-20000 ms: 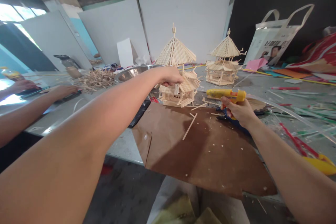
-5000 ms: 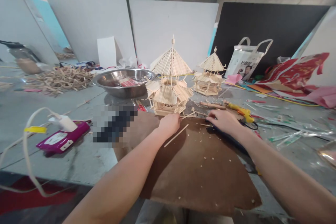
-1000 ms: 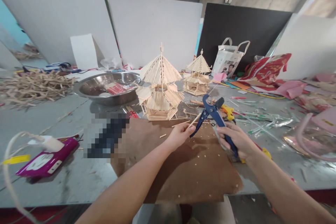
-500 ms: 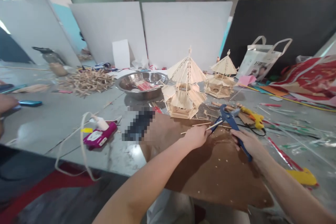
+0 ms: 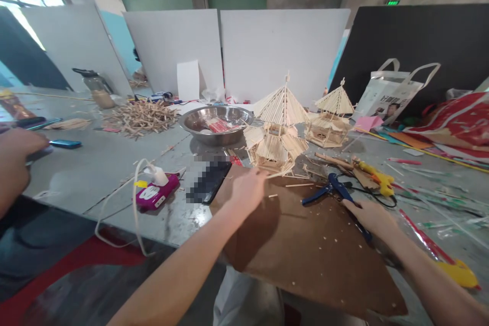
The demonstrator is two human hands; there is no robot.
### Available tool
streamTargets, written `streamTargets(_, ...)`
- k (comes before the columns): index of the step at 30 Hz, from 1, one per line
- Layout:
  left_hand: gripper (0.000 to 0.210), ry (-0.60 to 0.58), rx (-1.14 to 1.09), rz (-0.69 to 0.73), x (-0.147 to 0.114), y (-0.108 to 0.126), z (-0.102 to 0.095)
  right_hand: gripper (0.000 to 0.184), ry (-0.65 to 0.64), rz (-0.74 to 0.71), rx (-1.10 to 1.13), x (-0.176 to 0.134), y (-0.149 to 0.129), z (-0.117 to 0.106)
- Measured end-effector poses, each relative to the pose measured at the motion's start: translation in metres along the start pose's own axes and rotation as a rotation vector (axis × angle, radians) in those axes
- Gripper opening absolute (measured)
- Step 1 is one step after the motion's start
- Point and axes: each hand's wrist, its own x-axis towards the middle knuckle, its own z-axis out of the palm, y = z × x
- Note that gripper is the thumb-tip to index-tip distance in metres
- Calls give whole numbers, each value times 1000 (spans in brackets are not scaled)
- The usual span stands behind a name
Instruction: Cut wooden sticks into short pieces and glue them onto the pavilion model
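My left hand (image 5: 250,188) is closed at the front base of the larger stick pavilion (image 5: 280,122), with a thin wooden stick (image 5: 275,174) jutting from its fingertips. Whether that stick touches the pavilion I cannot tell. My right hand (image 5: 372,219) is wrapped round one handle of a blue-handled cutter (image 5: 338,188), whose handles are spread apart over the brown board (image 5: 305,249). A short cut piece of stick (image 5: 273,195) and a longer stick (image 5: 300,185) lie on the board between my hands.
A smaller pavilion (image 5: 330,117), a steel basin (image 5: 216,137) and a stick pile (image 5: 141,117) stand behind. A yellow glue gun (image 5: 376,178) lies right, a purple power strip (image 5: 158,193) and a phone (image 5: 216,183) left. Another person's hand (image 5: 17,163) is at far left.
My left hand has moved left, away from the cutter to the larger pavilion's base. The cutter's jaws no longer hold a stick, and its left handle has left my left fingers. The view has shifted slightly.
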Motion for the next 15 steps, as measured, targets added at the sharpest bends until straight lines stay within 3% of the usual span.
streamTargets(3,39,97,107,-274,1,-49,-12,57,-18,-7,3,2,3,3)
streamTargets(7,40,73,219,-545,4,-89,-8,55,-24,-13,25,5,7,5)
streamTargets(15,77,-144,170,-538,11,-112,-1,56,-42,-8,19,5,5,4)
